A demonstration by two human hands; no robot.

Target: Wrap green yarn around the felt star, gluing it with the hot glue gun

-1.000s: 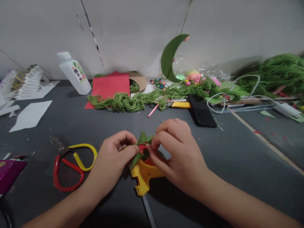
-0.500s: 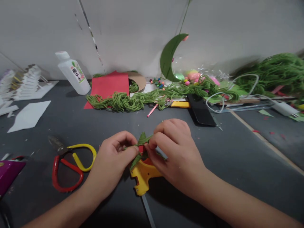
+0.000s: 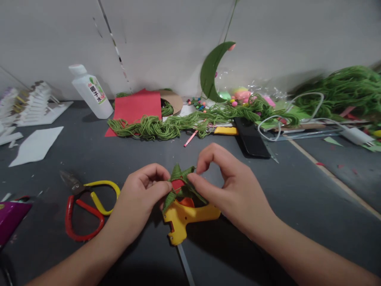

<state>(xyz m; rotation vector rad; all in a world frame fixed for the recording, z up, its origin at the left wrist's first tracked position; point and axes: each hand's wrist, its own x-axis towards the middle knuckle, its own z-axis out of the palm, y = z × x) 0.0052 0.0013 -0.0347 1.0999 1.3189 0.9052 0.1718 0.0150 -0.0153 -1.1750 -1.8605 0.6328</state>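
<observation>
A small star [image 3: 176, 173] wrapped in green yarn, with a red middle, is held up over the table. My left hand [image 3: 145, 188] pinches its left side between thumb and fingers. At the star's right point is my right hand [image 3: 232, 178], its thumb and forefinger tips close together in a pinch; whatever is between them is too small to make out. Just below the star lies a yellow glue gun [image 3: 178, 224], a grey glue stick [image 3: 185, 262] protruding from it. Part of the gun is hidden behind the star.
Scissors [image 3: 89, 206] with red and yellow handles lie left of my left hand. Along the wall are a white bottle [image 3: 93, 95], red sheet [image 3: 137, 105], green yarn [image 3: 154, 128], black phone [image 3: 253, 139] and white charger [image 3: 357, 136]. A green crescent [image 3: 208, 75] hangs behind.
My right hand has drawn back slightly to the right and its fingers have lifted, uncovering more of the star and the glue gun. My left hand still holds the star.
</observation>
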